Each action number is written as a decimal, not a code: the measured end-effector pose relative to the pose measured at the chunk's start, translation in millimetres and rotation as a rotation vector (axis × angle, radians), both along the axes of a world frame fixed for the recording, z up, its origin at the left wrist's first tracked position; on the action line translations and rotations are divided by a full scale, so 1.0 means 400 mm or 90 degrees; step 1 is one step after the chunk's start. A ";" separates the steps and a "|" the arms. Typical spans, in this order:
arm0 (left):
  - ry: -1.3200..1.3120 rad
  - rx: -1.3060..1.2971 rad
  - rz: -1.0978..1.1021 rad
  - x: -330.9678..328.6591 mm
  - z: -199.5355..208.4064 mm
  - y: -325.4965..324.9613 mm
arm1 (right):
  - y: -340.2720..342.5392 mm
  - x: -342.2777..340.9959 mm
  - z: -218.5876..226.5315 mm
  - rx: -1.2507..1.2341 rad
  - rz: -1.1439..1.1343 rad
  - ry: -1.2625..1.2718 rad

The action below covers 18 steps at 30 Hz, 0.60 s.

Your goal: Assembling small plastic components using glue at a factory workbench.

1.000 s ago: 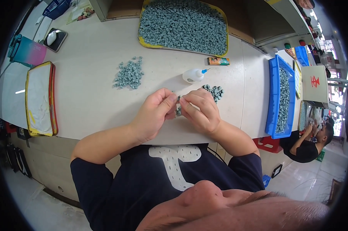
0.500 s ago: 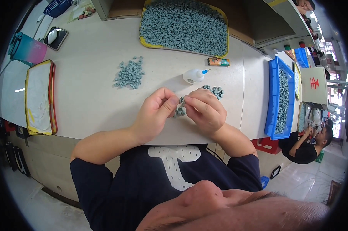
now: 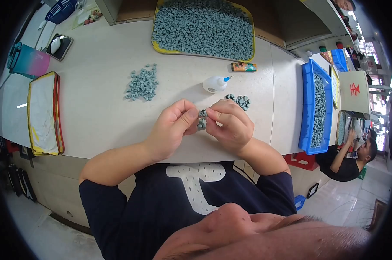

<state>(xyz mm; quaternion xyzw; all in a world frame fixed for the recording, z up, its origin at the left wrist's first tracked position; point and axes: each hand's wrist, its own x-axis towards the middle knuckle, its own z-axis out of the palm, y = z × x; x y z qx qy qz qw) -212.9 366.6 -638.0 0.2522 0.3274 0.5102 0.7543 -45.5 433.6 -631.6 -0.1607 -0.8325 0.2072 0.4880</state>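
Close to the table's near edge, my left hand [image 3: 172,130] and my right hand [image 3: 231,125] meet fingertip to fingertip. Both are closed in a pinch around a small grey-green part [image 3: 203,112] with a dark spot on it. Just below it, more such small parts [image 3: 201,124] show in the gap between my hands, partly hidden by the fingers. A loose heap of small grey-green pieces [image 3: 142,84] lies beyond my left hand. Past my right hand sits a little cluster of rounder, darker-topped pieces [image 3: 240,102]. A white squeeze bottle with a blue tip [image 3: 214,84] rests beyond my fingers.
At the back, a yellow-rimmed tray [image 3: 161,48] is full of grey-green pieces. A blue bin [image 3: 306,108] with more stands at the right, and an orange-green tube [image 3: 243,67] lies nearby. Leftward are stacked trays [image 3: 58,112], a teal-pink bottle [image 3: 33,63] and a phone [image 3: 65,51].
My hands stay together in nearly the same place. The part between my fingertips shows a little more plainly. The table view has shifted slightly leftward.
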 end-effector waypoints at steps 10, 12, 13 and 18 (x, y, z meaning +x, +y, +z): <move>0.096 0.082 0.042 0.002 -0.001 -0.001 | 0.002 0.000 0.012 0.123 -0.007 -0.071; 0.109 0.092 0.045 -0.001 0.000 -0.004 | 0.000 -0.002 0.010 0.144 -0.009 -0.075; 0.122 0.102 0.049 -0.002 0.000 -0.005 | -0.001 -0.003 0.010 0.144 -0.008 -0.075; 0.130 0.136 0.045 -0.006 0.007 -0.010 | -0.003 -0.006 0.012 0.144 -0.002 -0.068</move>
